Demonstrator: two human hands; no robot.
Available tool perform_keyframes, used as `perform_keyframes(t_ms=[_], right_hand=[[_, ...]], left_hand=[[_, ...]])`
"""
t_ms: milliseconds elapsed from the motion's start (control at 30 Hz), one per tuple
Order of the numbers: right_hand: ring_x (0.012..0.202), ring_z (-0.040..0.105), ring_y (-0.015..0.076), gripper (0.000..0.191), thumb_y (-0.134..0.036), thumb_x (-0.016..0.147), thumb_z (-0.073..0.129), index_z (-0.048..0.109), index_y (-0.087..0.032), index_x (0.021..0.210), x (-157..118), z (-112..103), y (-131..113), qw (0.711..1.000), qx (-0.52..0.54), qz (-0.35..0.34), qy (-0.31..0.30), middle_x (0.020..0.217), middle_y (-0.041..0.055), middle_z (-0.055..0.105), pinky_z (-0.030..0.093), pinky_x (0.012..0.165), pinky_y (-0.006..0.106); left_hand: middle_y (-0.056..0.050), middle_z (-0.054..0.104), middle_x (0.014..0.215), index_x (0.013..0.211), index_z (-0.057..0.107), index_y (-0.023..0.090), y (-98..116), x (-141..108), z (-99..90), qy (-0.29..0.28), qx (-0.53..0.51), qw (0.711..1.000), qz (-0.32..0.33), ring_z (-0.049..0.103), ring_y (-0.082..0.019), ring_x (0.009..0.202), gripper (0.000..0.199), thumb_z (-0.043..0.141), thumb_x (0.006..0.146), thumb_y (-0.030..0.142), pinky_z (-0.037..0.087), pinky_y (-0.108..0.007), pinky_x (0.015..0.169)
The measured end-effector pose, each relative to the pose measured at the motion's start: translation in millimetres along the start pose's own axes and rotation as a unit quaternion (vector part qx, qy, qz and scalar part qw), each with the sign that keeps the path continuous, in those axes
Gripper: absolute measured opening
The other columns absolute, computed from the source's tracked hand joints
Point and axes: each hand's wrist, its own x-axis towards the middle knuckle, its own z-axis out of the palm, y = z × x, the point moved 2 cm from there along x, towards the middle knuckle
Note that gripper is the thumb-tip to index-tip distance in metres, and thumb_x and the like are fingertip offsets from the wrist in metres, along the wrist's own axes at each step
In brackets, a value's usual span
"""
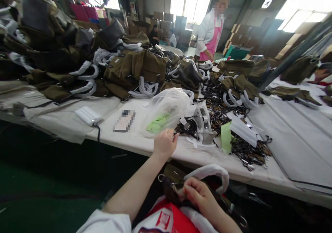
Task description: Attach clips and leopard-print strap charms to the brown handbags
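Olive bag near, at lap, below the counter's near edge; white-wrapped handle up. Right hand's grip pinches its edge. Left hand curled beside black coil; can't tell if pinching anything. Step looks like steadying plus reaching; next move calls for a steady bag. Far: bag pile.

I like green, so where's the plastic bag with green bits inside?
In the head view, the clear plastic bag is on the table, beyond the left hand and left of the dark coil.
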Motion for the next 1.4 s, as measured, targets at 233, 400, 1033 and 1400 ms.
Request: perform_keyframes(t_ms=[233,400,1033,1400], right_hand=[[0.047,0.027,0.007,0.05,-0.065,0.079,0.064,0.056,-0.017,0.071,4,4,-4,1.0,-0.017,-0.016,0.009,0.055,-0.0043,0.047,0.018,0.047,0.023],[0.047,0.027,0.0068,0.048,-0.064,0.079,0.064,0.057,-0.017,0.073,-1,-1,-4,1.0,-0.01,-0.014,0.011,0.055,-0.0039,0.049,0.02,0.047,0.023],[0.042,0.026,0.006,0.036,-0.053,0.076,0.065,0.058,-0.018,0.076,38,-7,-24,0.995,-0.003,0.001,0.095,0.047,-0.01,0.035,0.02,0.04,0.02],[0.041,0.027,0.0062,0.035,-0.052,0.074,0.065,0.058,-0.018,0.075,55,-6,-23,0.994,-0.016,0.007,0.107,0.046,-0.0093,0.037,0.018,0.04,0.02]], left_hand=[[-0.024,0.072,0.094,0.095,0.071,0.008,-10,42,22.9,-0.041,0.081,0.994,-0.067,0.069,-0.036,0.095,0.032,0.057,0.088,0.036,0.051,-0.043,0.082],[-0.027,0.071,0.101,0.098,0.072,0.007,1,45,7.0,-0.034,0.016,0.998,-0.042,0.067,-0.037,0.103,0.028,0.052,0.089,0.024,0.049,-0.046,0.088],[-0.004,0.072,0.078,0.107,0.067,0.011,-23,-57,13.8,-0.19,-0.523,0.81,-0.184,0.063,-0.008,0.057,0.027,0.069,0.082,0.021,0.053,-0.019,0.057],[-0.003,0.073,0.074,0.106,0.073,0.013,-23,-65,15.5,-0.193,-0.541,0.8,-0.174,0.062,-0.008,0.058,0.034,0.077,0.075,0.027,0.053,-0.019,0.062]])
